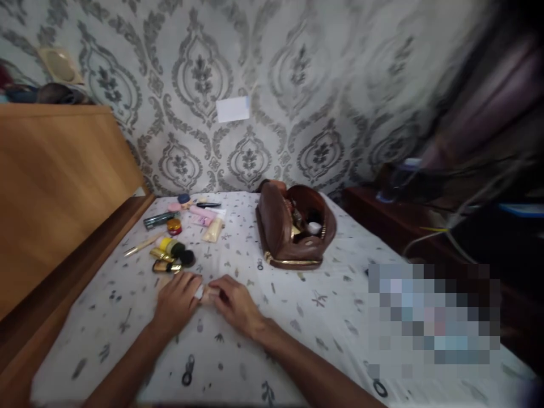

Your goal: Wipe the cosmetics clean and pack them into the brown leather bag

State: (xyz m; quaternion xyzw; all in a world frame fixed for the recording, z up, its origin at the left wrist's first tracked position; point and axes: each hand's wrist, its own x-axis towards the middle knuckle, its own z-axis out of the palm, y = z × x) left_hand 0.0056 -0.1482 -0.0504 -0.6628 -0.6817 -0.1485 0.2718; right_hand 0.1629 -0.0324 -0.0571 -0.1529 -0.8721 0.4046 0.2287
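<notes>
Left hand [179,299] and right hand [237,305] grip one small pale item [206,295], partly hiding it, nearer the surface's [238,374] left edge. Toward that edge lie one brush [147,245] and one red jar [174,228]; one open brown bag [272,224] stands near the back edge.

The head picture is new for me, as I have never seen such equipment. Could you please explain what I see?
There is no machine here. A person wears a camera on the head, looking forward and down at their own bare hands. The left hand and right hand hold a small pale item between them, too blurred to identify. On the patterned cloth, beyond the left hand, lie a brush, a red jar, a pale tube and other small containers. Right of these stands an open brown bag with things inside.
</notes>
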